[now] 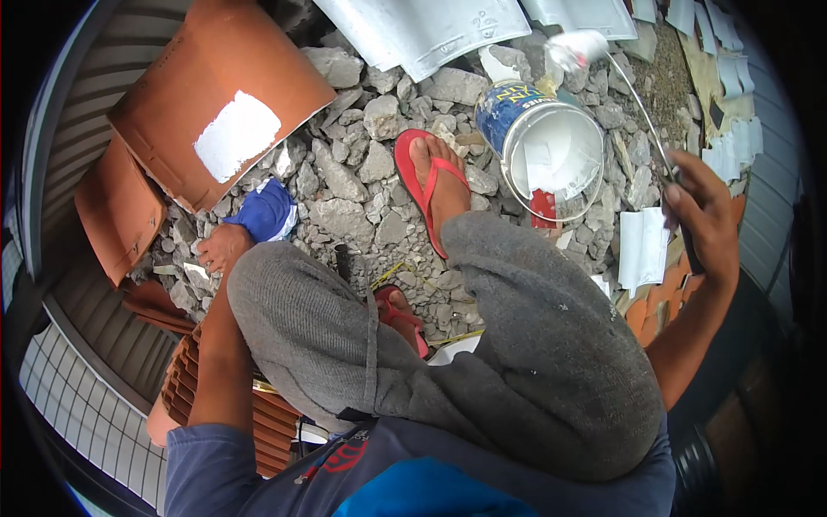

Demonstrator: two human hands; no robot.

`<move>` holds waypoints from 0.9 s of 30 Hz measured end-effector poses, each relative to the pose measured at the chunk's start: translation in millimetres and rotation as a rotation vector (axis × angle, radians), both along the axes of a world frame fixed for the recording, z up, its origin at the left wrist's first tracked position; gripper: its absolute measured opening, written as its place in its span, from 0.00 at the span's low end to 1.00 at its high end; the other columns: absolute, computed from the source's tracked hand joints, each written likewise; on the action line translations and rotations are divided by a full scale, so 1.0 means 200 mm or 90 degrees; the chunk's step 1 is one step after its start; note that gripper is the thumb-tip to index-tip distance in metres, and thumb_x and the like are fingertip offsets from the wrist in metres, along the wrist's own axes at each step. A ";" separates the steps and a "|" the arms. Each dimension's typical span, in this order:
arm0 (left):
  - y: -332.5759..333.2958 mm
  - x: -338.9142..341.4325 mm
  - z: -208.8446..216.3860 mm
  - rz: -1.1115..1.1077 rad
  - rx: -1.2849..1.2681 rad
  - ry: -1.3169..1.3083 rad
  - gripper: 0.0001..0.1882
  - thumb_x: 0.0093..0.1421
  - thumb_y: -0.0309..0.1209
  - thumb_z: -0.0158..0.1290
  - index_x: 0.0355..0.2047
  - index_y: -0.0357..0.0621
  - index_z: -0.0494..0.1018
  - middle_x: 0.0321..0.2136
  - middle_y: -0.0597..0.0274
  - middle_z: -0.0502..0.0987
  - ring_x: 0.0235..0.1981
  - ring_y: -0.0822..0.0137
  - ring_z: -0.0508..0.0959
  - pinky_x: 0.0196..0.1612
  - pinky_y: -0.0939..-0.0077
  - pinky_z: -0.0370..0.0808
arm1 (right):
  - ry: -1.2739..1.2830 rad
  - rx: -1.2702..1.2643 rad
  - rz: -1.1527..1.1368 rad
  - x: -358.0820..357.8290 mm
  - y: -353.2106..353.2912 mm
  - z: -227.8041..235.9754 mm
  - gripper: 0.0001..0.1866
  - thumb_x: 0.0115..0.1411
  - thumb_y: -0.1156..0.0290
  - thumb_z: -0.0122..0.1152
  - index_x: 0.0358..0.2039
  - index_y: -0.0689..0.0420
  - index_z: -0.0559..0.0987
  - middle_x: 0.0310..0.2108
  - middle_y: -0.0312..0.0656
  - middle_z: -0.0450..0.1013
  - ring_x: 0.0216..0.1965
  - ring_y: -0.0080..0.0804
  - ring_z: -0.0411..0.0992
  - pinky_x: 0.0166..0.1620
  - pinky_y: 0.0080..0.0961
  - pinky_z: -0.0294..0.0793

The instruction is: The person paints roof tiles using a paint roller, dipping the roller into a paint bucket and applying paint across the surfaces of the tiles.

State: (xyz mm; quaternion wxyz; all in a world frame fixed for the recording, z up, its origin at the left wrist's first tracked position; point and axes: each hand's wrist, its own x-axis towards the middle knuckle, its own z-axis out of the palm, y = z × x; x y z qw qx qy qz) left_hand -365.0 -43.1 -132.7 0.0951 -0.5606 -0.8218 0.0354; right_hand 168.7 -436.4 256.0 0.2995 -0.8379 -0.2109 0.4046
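Inside the right hand, the paint roller is partly hidden.

Roller in my R grip: white head, thin metal rod, head just beyond bucket; that's far R, blue outside, white inside. Crumpled blue/wht cloth by my L grip. Curved orange tile far L, w/ wht patch.

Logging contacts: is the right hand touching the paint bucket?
Apart: the head view shows rubble between the right hand and paint bucket.
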 end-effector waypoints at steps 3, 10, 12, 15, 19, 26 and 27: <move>-0.05 0.06 -0.08 -0.039 -0.033 -0.015 0.10 0.60 0.35 0.51 0.41 0.47 0.71 0.42 0.56 0.69 0.42 0.53 0.72 0.46 0.57 0.71 | -0.038 -0.111 -0.117 -0.26 -0.21 0.28 0.25 0.59 0.68 0.68 0.56 0.63 0.76 0.28 0.31 0.71 0.27 0.16 0.67 0.30 0.17 0.65; 0.00 0.05 -0.06 -0.079 -0.013 0.013 0.10 0.60 0.35 0.51 0.41 0.47 0.71 0.42 0.55 0.69 0.43 0.53 0.72 0.46 0.57 0.71 | -0.062 -0.362 0.131 -0.48 -0.17 -0.01 0.19 0.60 0.78 0.59 0.53 0.63 0.77 0.22 0.50 0.74 0.21 0.44 0.72 0.32 0.36 0.71; 0.01 0.07 -0.07 -0.085 -0.007 0.010 0.11 0.60 0.35 0.51 0.41 0.47 0.71 0.43 0.55 0.69 0.43 0.53 0.72 0.46 0.57 0.71 | -0.036 -0.375 0.129 -0.50 -0.11 -0.07 0.18 0.60 0.77 0.59 0.52 0.64 0.77 0.24 0.56 0.74 0.26 0.55 0.73 0.38 0.41 0.72; -0.03 0.13 -0.11 -0.090 -0.018 -0.006 0.11 0.60 0.35 0.51 0.41 0.47 0.71 0.43 0.55 0.70 0.43 0.52 0.72 0.46 0.57 0.71 | -0.135 -0.419 0.173 -0.50 -0.02 -0.12 0.18 0.59 0.75 0.60 0.50 0.64 0.78 0.33 0.63 0.77 0.40 0.63 0.76 0.49 0.51 0.71; 0.01 0.10 -0.07 -0.087 -0.003 -0.002 0.11 0.60 0.35 0.51 0.41 0.46 0.71 0.43 0.55 0.70 0.43 0.52 0.72 0.46 0.57 0.71 | -0.181 -0.383 0.169 -0.45 0.02 -0.34 0.17 0.60 0.74 0.59 0.49 0.62 0.79 0.39 0.62 0.78 0.46 0.61 0.76 0.53 0.47 0.73; 0.02 0.08 -0.08 -0.060 0.010 -0.006 0.11 0.60 0.35 0.51 0.41 0.46 0.71 0.43 0.54 0.70 0.44 0.52 0.72 0.47 0.56 0.71 | -0.172 -0.382 0.128 -0.39 0.07 -0.11 0.17 0.58 0.75 0.62 0.48 0.63 0.80 0.31 0.60 0.77 0.36 0.58 0.77 0.44 0.44 0.74; 0.03 0.06 -0.08 -0.056 0.013 -0.004 0.11 0.60 0.35 0.51 0.41 0.46 0.71 0.43 0.54 0.70 0.44 0.52 0.72 0.47 0.56 0.71 | -0.171 -0.377 0.133 -0.40 0.09 -0.06 0.17 0.58 0.75 0.62 0.48 0.63 0.80 0.31 0.60 0.77 0.36 0.58 0.77 0.44 0.44 0.74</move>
